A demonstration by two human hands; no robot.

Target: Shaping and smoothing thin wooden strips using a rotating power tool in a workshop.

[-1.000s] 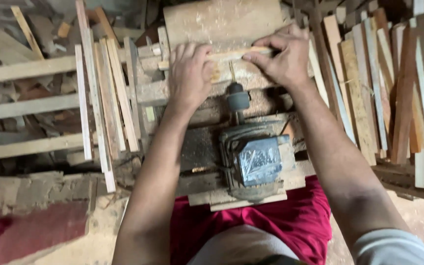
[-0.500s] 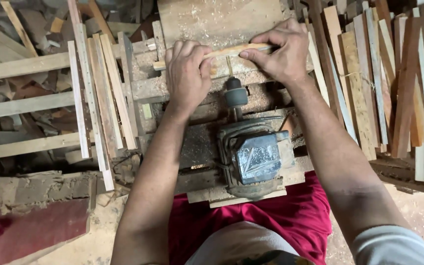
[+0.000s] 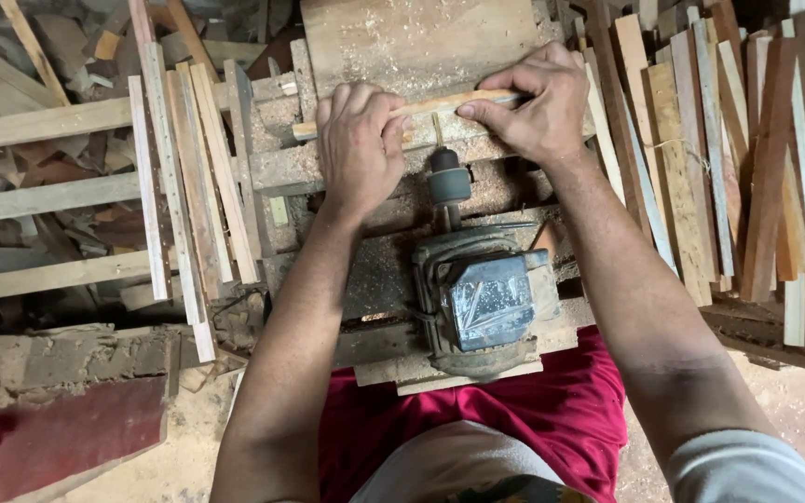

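Observation:
A thin wooden strip (image 3: 430, 105) lies crosswise on a sawdust-covered wooden bench (image 3: 393, 51). My left hand (image 3: 358, 149) presses down on the strip's left part, fingers curled over it. My right hand (image 3: 533, 107) pinches its right part between thumb and fingers. Just below the strip, between my hands, stands the chuck (image 3: 449, 184) of a grey electric motor (image 3: 484, 298); its bit points up at the strip's middle. The motor sits on the bench close to my lap.
Bundles of wooden slats (image 3: 188, 177) lie to the left of the bench, and more slats (image 3: 729, 158) are stacked at the right. Long planks (image 3: 44, 200) and scraps fill the far left. A dusty block (image 3: 58, 359) sits at lower left. Sawdust covers the floor (image 3: 794, 410).
Both hands and the strip have stayed in place against the bit. The view has shifted slightly, with no clear movement of the strip.

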